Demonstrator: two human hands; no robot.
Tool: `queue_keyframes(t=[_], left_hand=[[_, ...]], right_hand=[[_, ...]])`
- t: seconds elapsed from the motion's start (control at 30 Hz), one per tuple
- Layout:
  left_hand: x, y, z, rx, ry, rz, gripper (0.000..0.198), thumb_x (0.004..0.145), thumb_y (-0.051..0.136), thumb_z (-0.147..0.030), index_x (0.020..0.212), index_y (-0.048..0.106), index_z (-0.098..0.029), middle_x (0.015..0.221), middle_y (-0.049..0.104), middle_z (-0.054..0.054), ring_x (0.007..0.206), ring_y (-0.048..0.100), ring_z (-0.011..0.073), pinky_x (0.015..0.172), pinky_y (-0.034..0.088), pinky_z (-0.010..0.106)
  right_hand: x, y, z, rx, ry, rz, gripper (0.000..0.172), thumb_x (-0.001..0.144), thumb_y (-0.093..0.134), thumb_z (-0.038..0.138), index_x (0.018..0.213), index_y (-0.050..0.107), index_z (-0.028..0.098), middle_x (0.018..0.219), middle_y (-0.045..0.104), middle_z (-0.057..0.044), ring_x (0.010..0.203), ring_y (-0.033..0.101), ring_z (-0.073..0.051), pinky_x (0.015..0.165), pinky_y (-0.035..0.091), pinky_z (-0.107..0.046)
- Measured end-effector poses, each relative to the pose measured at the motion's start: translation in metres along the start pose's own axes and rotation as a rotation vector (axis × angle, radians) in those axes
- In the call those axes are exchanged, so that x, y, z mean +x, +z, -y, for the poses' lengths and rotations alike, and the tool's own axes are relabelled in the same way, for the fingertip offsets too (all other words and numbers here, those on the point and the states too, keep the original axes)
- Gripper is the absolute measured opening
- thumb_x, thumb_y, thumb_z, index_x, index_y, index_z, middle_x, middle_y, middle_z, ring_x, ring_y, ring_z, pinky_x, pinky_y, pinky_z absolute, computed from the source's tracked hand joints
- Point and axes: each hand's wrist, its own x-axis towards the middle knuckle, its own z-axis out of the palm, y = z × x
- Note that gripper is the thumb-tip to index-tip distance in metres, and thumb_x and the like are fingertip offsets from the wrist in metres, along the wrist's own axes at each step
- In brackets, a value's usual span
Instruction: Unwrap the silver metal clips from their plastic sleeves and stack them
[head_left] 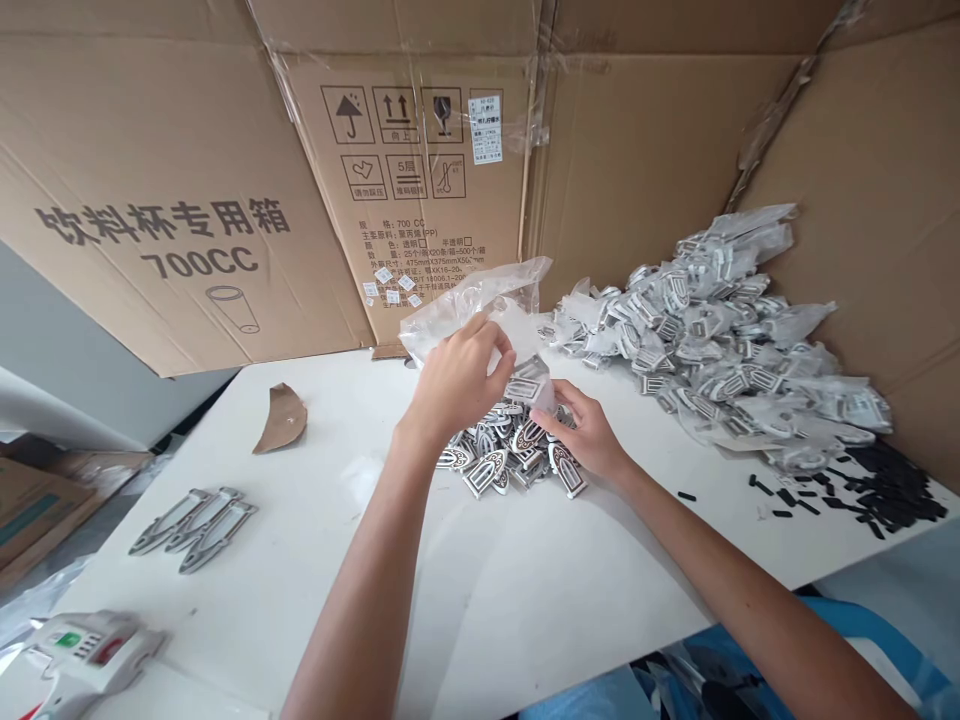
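Note:
A clear plastic bag (517, 290) is held up between my two hands, above a heap of metal buckle-like pieces (487, 470) on the white table. My left hand (461, 375) is closed with the fingers bent at the bag's upper part. My right hand (589, 430) grips the lower right of the bag, thumb in front. Silvery slotted metal pieces (529, 385) show through the plastic beside the right fingers. The loose pieces underneath have pointed ends, and some carry a brown scroll pattern. Part of the heap is hidden behind my left wrist.
At the right lies a big pile of bagged metal pieces (697, 330), with small black strips (892, 490) in front. Larger metal frames (199, 525), a cardboard scrap (282, 420) and a white handheld device (94, 650) are left. Cardboard walls (637, 150) enclose the table's back.

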Motion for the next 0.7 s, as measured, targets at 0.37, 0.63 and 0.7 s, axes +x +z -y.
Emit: queue_keyframes(t=[0.37,0.63,0.7], left_hand=[[0.0003,0.0067,-0.0027,0.038,-0.051,0.067,0.02,0.113,0.048,-0.028,0.102,0.062,-0.021,0.117,0.072,0.008,0.089,0.069,0.0233,0.07,0.044,0.037],[0.0009,0.0101,-0.0068,0.014,0.037,0.15,0.036,0.118,0.038,-0.033,0.095,0.063,-0.02,0.106,0.069,0.008,0.08,0.065,0.0207,0.068,0.042,0.036],[0.0009,0.0096,-0.007,0.003,0.035,0.147,0.037,0.117,0.039,-0.032,0.093,0.063,-0.02,0.104,0.069,0.008,0.078,0.065,0.02,0.067,0.042,0.036]], right_hand=[[-0.0014,0.0006,0.0025,0.007,-0.021,-0.01,0.042,0.092,0.084,0.047,0.127,0.068,0.029,0.125,0.075,-0.004,0.113,0.07,-0.029,0.105,0.054,-0.044],[-0.0008,0.0021,0.0083,0.103,0.055,0.003,0.026,0.098,0.077,0.051,0.107,0.072,0.028,0.104,0.077,-0.003,0.105,0.073,-0.029,0.094,0.057,-0.041],[-0.0008,0.0015,0.0079,0.107,0.073,0.007,0.027,0.098,0.076,0.054,0.1,0.07,0.027,0.097,0.075,-0.002,0.099,0.072,-0.028,0.09,0.057,-0.04]])
